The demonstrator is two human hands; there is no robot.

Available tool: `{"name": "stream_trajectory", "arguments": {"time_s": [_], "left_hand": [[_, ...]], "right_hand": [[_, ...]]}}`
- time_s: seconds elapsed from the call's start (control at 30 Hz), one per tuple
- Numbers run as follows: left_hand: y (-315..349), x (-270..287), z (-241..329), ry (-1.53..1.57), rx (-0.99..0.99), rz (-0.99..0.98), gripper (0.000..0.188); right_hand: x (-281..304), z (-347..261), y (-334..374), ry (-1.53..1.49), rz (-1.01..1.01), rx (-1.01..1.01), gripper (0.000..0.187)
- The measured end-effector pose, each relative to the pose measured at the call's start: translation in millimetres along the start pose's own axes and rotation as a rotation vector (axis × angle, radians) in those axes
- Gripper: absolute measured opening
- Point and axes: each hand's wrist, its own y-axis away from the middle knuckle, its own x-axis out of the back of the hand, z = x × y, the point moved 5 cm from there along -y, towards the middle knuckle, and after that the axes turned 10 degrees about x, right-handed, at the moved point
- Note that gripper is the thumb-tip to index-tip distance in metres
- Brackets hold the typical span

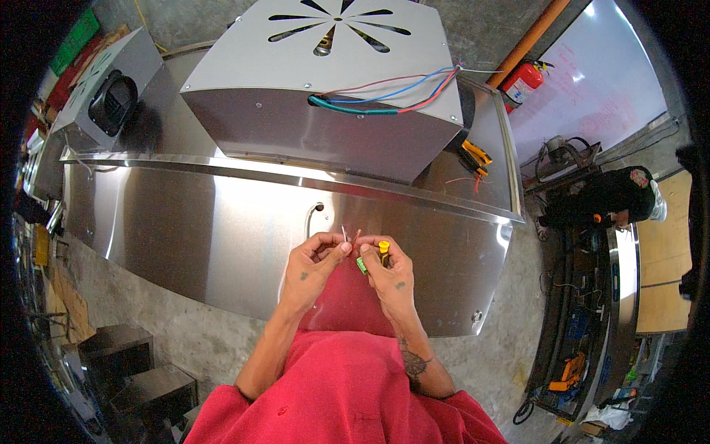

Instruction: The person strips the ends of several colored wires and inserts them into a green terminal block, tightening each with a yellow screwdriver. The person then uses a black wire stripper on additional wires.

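My left hand point(312, 268) pinches a thin white wire point(344, 232) between thumb and forefinger, its end pointing up. Close beside it, reddish wire ends point(357, 237) stand at the fingertips of my right hand point(390, 275). Closed in that hand are also a small yellow-handled screwdriver point(384, 249) and a green block point(362, 265) that looks like a terminal connector. A pale cable point(309, 220) comes out of a hole in the steel panel point(259, 214) and runs down toward my left hand. The fingers hide part of the wires.
A grey metal box point(355, 137) with slotted vents and loose coloured wires point(392, 109) stands ahead. Yellow-and-black pliers point(474, 157) lie to its right. A fire extinguisher point(522, 83) is at the back right. Another person point(614, 196) bends over at the far right.
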Motion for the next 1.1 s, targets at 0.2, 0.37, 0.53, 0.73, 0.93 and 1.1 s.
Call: {"name": "stream_trajectory", "arguments": {"time_s": [0.2, 0.37, 0.53, 0.73, 0.93, 1.1], "left_hand": [[3, 0, 2, -0.086, -0.020, -0.025, 0.021], [5, -6, 6, -0.120, -0.024, -0.040, 0.019], [5, -8, 6, -0.141, -0.087, -0.015, 0.017], [-1, -4, -4, 0.030, -0.069, -0.073, 0.017], [-3, -1, -4, 0.122, -0.088, -0.051, 0.018], [-1, 3, 3, 0.191, -0.105, -0.020, 0.019]], "right_hand": [[2, 5, -1, -0.056, -0.002, -0.069, 0.016], [3, 6, 0, -0.132, -0.032, -0.074, 0.017], [2, 6, -2, -0.121, -0.020, -0.071, 0.015], [2, 8, -1, -0.123, -0.043, -0.026, 0.013], [1, 8, 2, -0.183, -0.056, -0.098, 0.013], [3, 5, 2, -0.206, -0.086, -0.098, 0.015]]}}
